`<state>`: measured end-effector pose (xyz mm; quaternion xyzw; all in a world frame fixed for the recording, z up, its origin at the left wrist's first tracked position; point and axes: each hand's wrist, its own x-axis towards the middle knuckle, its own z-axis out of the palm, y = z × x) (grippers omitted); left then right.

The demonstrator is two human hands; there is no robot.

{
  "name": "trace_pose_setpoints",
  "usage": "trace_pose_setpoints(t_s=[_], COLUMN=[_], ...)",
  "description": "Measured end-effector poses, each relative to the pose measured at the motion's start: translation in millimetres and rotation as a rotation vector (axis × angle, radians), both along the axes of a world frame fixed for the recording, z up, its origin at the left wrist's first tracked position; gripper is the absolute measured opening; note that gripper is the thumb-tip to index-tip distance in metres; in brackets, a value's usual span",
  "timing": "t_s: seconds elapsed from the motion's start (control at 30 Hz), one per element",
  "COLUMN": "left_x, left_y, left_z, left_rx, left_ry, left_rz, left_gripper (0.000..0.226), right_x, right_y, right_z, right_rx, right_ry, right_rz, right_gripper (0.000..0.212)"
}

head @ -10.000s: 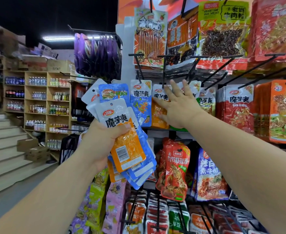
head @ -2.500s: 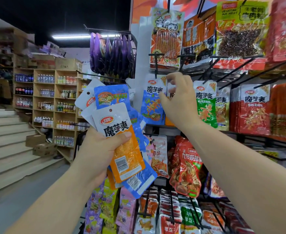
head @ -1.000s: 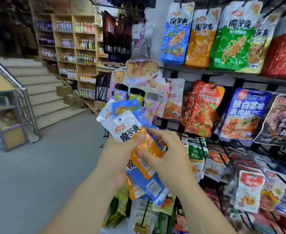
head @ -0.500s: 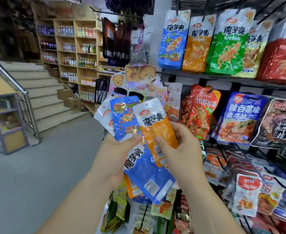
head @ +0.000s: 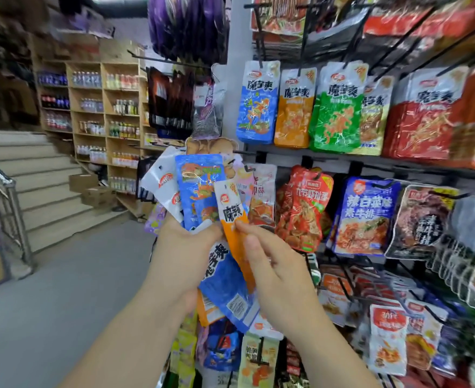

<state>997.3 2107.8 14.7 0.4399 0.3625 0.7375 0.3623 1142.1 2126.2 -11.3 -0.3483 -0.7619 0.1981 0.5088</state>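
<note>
My left hand (head: 184, 253) grips a fanned stack of snack packets (head: 199, 191), mostly blue ones with a white-topped one at the left edge. One blue packet (head: 225, 287) hangs down below the hand. My right hand (head: 275, 264) pinches an orange packet (head: 232, 219) with a white top between thumb and fingers, holding it upright and edge-on just right of the stack. Both hands are in front of a snack display rack.
Hooks on the rack carry hanging blue (head: 257, 107), orange (head: 295, 113), green (head: 337, 113) and red packets (head: 423, 119), with more rows below. Wooden shelves of bottles (head: 104, 113) stand at the back left. Stairs (head: 34, 186) with a metal rail and cardboard boxes (head: 90, 189) lie left.
My right hand came back from the rack's hooks to the stack, drew the orange packet out of it and turned it upright and edge-on. The camera view tilted up slightly.
</note>
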Motion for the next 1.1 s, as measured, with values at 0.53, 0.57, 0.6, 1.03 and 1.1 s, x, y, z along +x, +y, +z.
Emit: trace_pose_setpoints(t_s=[0.53, 0.57, 0.6, 1.03, 1.1], left_x=[-10.5, -9.4, -8.4, -9.3, -10.2], left_y=[34.8, 40.4, 45.9, 76.1, 75.4], left_z=[84.7, 90.7, 95.8, 100.4, 100.2], left_rx=[0.193, 0.201, 0.206, 0.169, 0.170], left_ry=[0.127, 0.127, 0.128, 0.142, 0.144], left_rz=[0.013, 0.011, 0.005, -0.052, -0.064], left_gripper=[0.032, 0.033, 0.034, 0.034, 0.034], right_x=[50.2, 50.1, 48.3, 20.1, 19.8], right_y=[41.7, 48.5, 56.2, 105.9, 106.8], right_z=[152.5, 167.4, 181.9, 259.6, 262.1], right_rx=[0.013, 0.031, 0.044, 0.197, 0.219], right_ry=[0.374, 0.375, 0.374, 0.351, 0.332], right_rz=[-0.008, -0.032, -0.055, -0.325, -0.346], right_gripper=[0.039, 0.029, 0.015, 0.045, 0.048])
